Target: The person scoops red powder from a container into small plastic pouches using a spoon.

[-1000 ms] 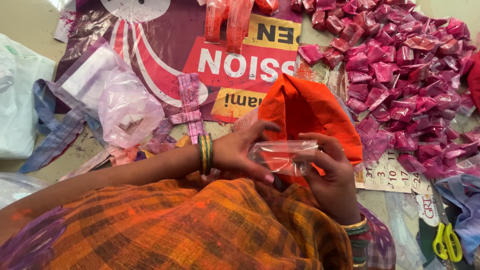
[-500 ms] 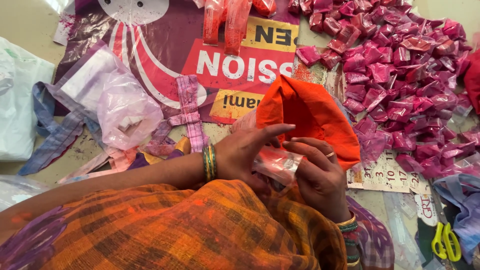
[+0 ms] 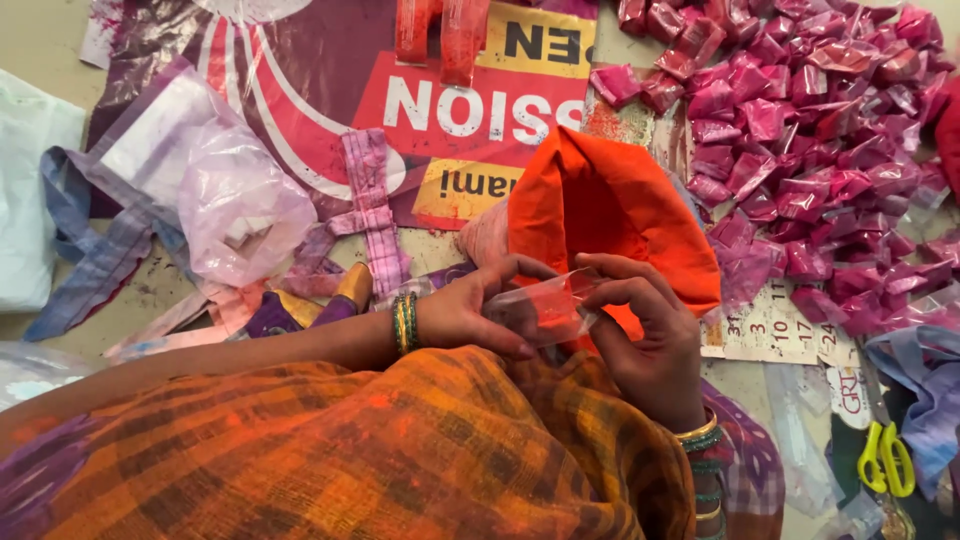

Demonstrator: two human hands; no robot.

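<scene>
Since half a second ago, both hands have drawn slightly apart and the small clear packet [image 3: 540, 312] sits flatter between them; the head view has barely shifted.

Left hand [image 3: 470, 315] pinches the packet's left edge, thumb on top and fingers under, closed on it. Right hand [image 3: 645, 335] curls around the right edge, fingertips closed on the film. A two-sided pinch keeps the thin plastic taut, likely so the orange-red powder inside stays put. Packet is held above the lap, over the orange checked cloth [image 3: 380, 450].

Just behind the hands stands an open orange bag [image 3: 610, 205], mouth up and within easy reach.

Right of it, a heap of pink filled packets [image 3: 800, 150] spreads over the floor. Yellow-handled scissors [image 3: 885, 458] lie at lower right. Crumpled clear plastic bag [image 3: 235, 205] lies left, on a printed banner [image 3: 450, 110] that serves as a ground sheet.
</scene>
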